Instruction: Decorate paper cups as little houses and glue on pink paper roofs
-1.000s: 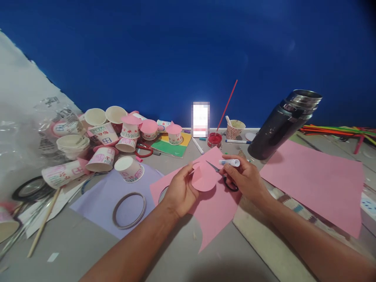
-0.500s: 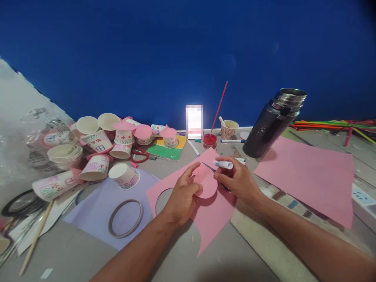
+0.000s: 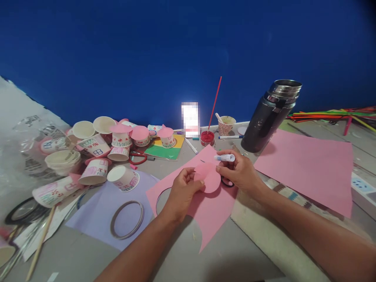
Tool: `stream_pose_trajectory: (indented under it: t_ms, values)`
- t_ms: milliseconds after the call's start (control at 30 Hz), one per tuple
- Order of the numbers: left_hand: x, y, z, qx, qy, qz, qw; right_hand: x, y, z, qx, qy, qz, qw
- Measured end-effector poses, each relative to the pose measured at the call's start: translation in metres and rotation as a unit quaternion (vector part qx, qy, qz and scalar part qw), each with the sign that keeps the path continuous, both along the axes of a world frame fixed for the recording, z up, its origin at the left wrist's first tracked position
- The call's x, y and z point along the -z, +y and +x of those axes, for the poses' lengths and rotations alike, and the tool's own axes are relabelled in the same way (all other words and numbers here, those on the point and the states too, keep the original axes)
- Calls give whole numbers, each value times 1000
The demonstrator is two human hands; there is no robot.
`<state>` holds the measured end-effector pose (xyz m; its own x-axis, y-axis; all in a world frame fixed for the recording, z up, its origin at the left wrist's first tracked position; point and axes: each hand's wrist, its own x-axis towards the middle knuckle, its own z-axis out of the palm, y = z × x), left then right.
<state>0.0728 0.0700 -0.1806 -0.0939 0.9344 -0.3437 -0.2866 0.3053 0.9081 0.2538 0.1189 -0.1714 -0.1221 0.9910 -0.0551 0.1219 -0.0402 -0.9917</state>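
Two hands: both meet at the disc, over the cut pink sheet.
Left hand (image 3: pixel 183 192): thumb on the face, fingers behind, pinching the disc's left side.
Right hand (image 3: pixel 239 168): curled round a white tube (image 3: pixel 225 158), thumb tip at the disc's right edge.
Paper disc (image 3: pixel 209 184): held above the cut pink sheet (image 3: pixel 207 223), between the two hands.
Disc weight: next to nothing, I'd judge; it should follow the fingers and flutter if let go.
Disc stiffness: thin but springy, likely to keep a curve under light pressure; a hard squeeze would crease it for good.
Disc surface: looks matt, so dry fingers should not slip.
Best hold: flat pads near the rim, one side each, leaving the middle unpressed.
Scissors (image 3: pixel 228 186): dark loop under the right hand, over the cut pink sheet; most of the blades are hidden, so I can't tell how firmly they are held. Their points could nick the disc.
Grey ring (image 3: pixel 112 225): left of the cut pink sheet, on purple paper (image 3: pixel 91 219).
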Motion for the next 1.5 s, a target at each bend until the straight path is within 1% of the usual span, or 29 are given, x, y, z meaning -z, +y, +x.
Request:
stream_pose_trajectory:
  t_ms: [167,267,400,500,600,767,867,967,1167,1300,1367,1500]
  values:
    - [2,1,-2,-14,53,1,998,5,3,1,2,20,2,1000]
    - [4,2,-3,-22,79,18,996,7,3,2,-1,12,7,1000]
    - [6,3,-5,-15,115,46,992,6,3,2,-1,7,8,1000]
    - [7,5,-7,-14,125,57,990,5,2,2,-9,5,13,1000]
    - [8,7,-10,-2,129,52,990,6,1,3,-29,-17,33,999]
    - [5,8,-12,18,137,44,989,8,1,5,-46,-34,57,997]
    - [2,7,-11,29,150,50,987,8,1,5,-57,-20,49,997]
    - [1,7,-11,23,150,60,987,8,0,4,-69,-1,37,997]
    - [2,8,-14,29,176,49,983,7,0,5,-66,-8,32,997]
    - [0,7,-15,30,202,46,978,7,-1,5,-71,-17,36,997]
    - [-1,6,-15,32,208,49,976,6,-1,5,-63,-29,36,997]
    - [-3,4,-14,53,227,60,971,2,-1,5,-55,-14,28,998]
